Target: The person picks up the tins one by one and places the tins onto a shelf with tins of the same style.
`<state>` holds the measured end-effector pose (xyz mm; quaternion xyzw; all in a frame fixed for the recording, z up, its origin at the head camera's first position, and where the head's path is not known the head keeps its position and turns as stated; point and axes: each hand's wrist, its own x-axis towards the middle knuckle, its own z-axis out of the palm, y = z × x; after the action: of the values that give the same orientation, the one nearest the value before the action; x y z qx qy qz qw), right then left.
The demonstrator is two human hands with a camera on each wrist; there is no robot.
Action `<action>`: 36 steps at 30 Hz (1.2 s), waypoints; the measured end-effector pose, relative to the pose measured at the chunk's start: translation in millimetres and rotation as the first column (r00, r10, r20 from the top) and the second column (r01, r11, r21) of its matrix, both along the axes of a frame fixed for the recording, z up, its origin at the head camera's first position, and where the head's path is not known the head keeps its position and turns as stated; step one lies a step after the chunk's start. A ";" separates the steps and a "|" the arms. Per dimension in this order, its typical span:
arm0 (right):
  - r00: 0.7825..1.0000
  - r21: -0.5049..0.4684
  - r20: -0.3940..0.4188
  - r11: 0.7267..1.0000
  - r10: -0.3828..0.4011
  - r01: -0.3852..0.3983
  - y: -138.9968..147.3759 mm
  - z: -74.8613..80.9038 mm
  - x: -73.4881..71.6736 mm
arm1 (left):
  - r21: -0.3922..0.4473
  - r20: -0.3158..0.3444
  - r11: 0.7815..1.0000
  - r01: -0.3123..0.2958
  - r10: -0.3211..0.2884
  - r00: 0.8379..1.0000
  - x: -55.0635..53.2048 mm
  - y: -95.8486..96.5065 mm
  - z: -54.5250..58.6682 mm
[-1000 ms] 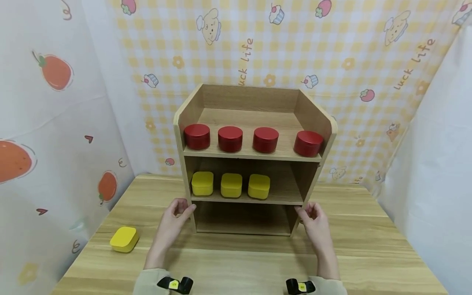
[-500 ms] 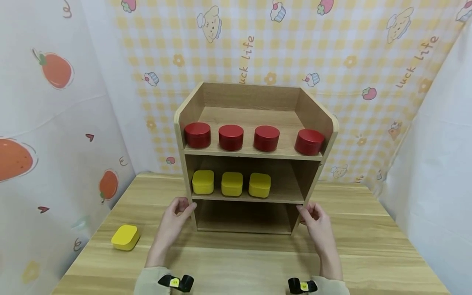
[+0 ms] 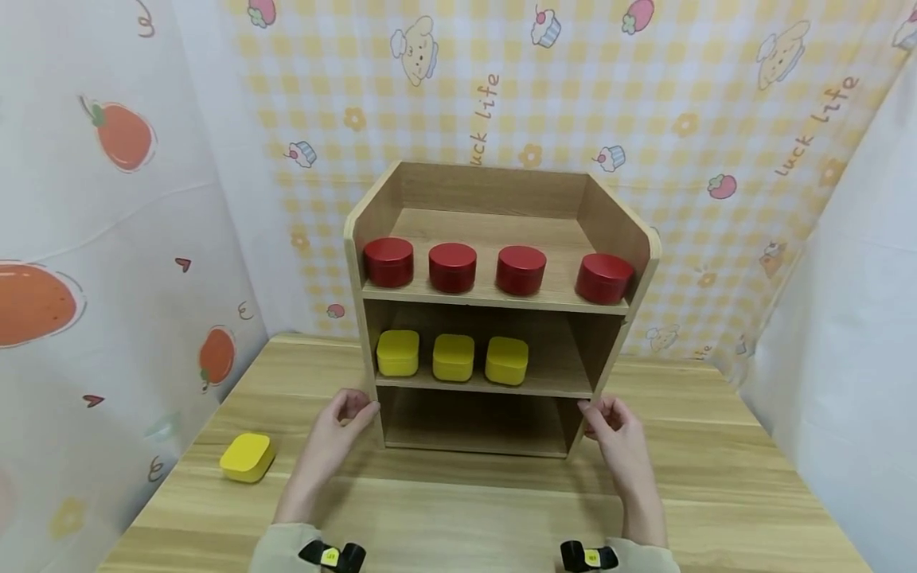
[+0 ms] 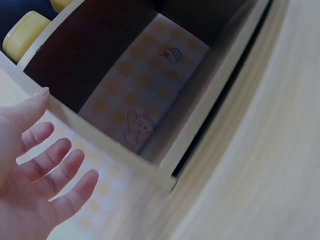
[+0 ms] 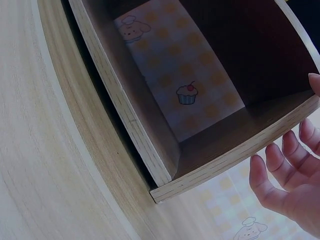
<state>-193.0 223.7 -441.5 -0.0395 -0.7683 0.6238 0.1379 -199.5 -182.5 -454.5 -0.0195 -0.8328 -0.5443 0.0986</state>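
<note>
A small wooden shelf unit [image 3: 494, 298] stands upright on the table, with three levels. My left hand [image 3: 335, 434] is at its lower left side; in the left wrist view the thumb tip meets the panel's front edge, while the loosely bent fingers [image 4: 75, 192] stand apart from the panel. My right hand [image 3: 618, 442] pinches the lower right panel [image 5: 240, 150], thumb at the front edge and fingers along the outer side. Several round red tins [image 3: 452, 267] line the top level. Three yellow square boxes [image 3: 453, 358] sit on the middle level, left of its right-hand space.
Another yellow box [image 3: 247, 458] lies on the wooden table [image 3: 458, 517] left of my left hand. A yellow checked cloth [image 3: 473, 87] hangs behind the shelf unit. White cloths [image 3: 838, 318] close in the left and right sides.
My left hand has shifted slightly left, its fingers drawing away from the panel. The right hand keeps its place. The tins and boxes stay put; the head view shifts a little.
</note>
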 end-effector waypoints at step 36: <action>1.000 -0.018 0.004 1.000 0.010 -0.009 0.9 -2.2 -0.7 | -0.669 -0.152 0.740 0.077 -0.238 0.959 24.4 -153.4 2.6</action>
<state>-193.7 224.6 -443.8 -0.0383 -0.7631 0.6313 0.1330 -175.1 -335.9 -451.9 -0.1857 -0.9488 -0.2179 0.1334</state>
